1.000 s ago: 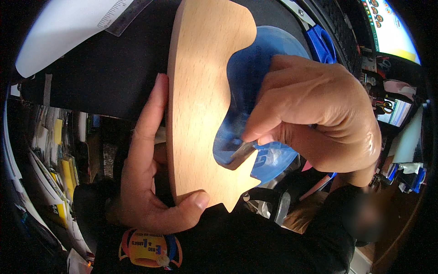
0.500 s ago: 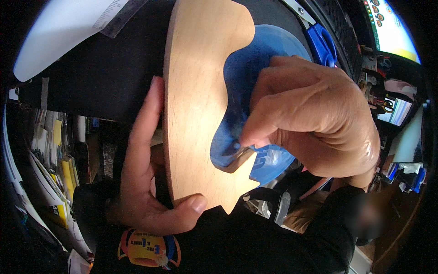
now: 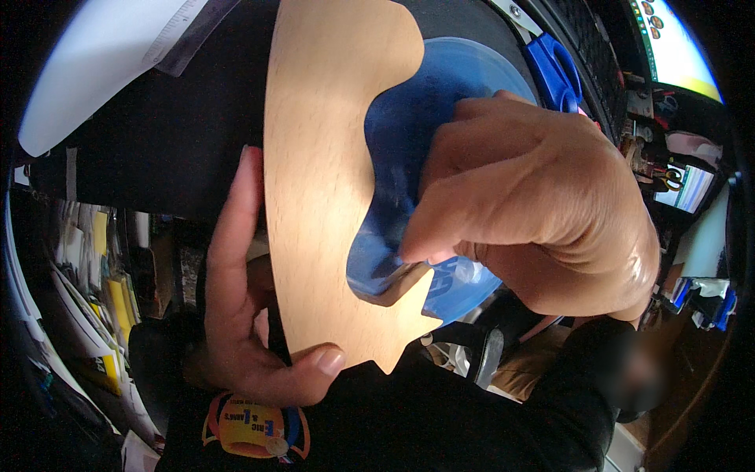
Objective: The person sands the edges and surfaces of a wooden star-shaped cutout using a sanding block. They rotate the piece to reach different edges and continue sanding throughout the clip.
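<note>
Wood shape (image 3: pixel 330 181), thin, stiff and probably light, is being pinched by left hand (image 3: pixel 244 315) along its edge while right hand (image 3: pixel 535 212) is curling shut on blue pad (image 3: pixel 393 197) beside it.

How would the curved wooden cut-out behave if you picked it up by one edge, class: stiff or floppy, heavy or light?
The wooden cut-out probably stays stiff: the left hand grips only its lower edge, yet it shows no sag. It looks thin, so likely light. Its narrow point might snap.
</note>
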Tool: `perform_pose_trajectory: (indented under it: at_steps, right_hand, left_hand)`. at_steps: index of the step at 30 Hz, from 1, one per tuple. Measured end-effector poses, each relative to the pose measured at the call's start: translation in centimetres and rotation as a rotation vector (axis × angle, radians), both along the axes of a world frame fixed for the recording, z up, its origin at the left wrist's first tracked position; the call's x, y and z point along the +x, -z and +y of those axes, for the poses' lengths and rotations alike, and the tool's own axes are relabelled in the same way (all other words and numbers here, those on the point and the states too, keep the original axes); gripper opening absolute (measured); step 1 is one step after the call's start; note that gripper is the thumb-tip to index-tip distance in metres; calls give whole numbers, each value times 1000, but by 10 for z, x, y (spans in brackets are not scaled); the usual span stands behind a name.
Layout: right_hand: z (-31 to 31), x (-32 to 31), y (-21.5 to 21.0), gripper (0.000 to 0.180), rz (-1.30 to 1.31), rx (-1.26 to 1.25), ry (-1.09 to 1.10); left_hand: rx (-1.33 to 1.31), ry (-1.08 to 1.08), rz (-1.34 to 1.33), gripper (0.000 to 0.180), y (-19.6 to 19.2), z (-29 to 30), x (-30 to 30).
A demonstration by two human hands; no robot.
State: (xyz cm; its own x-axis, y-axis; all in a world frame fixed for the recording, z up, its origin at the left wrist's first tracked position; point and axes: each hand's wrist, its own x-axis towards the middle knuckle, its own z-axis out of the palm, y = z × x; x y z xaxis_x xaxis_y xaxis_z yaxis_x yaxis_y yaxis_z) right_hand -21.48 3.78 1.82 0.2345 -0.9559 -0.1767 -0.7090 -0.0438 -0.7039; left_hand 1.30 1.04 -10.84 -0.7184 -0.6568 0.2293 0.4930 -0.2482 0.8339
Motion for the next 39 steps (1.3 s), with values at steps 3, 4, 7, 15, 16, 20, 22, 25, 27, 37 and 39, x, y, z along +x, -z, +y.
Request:
perform_pose_trajectory:
  at_steps: [3,4,7,15,16,20,22,25,27,37,39]
  right_hand:
    - [2,4,2,21,44,-6,36]
    - [1,5,3,21,31,-25,61]
    - [-3,5,2,23,-6,-146,-51]
    - [-6,-4,5,26,32,-151,-146]
    - [-4,-5,6,26,7,-165,-116]
    - [8,-6,1,24,-16,-48,24]
    - [9,-5,2,22,55,-62,5]
    - [4,2,11,20,-10,-216,-6]
    - [-1,10,15,20,-117,-225,121]
    - [10,-7,14,25,20,-242,-95]
    - [11,-11,25,25,-112,-324,-70]
  left_hand:
    - [-45,25,52,123,2,-1,-1]
    - [-39,27,51,123,3,-2,0]
    - [-7,3,12,123,3,-1,2]
    - [-39,-84,-53,112,4,5,4]
    - [-34,-89,-49,109,3,6,3]
    - [7,-127,-60,110,0,11,0]
    - [7,-126,-36,110,1,11,-2]
    - [-34,-94,28,110,6,8,-3]
    - [-41,-83,26,110,7,7,-2]
    - [-46,-114,-27,108,5,7,-1]
    - [-54,-114,-13,107,6,7,-1]
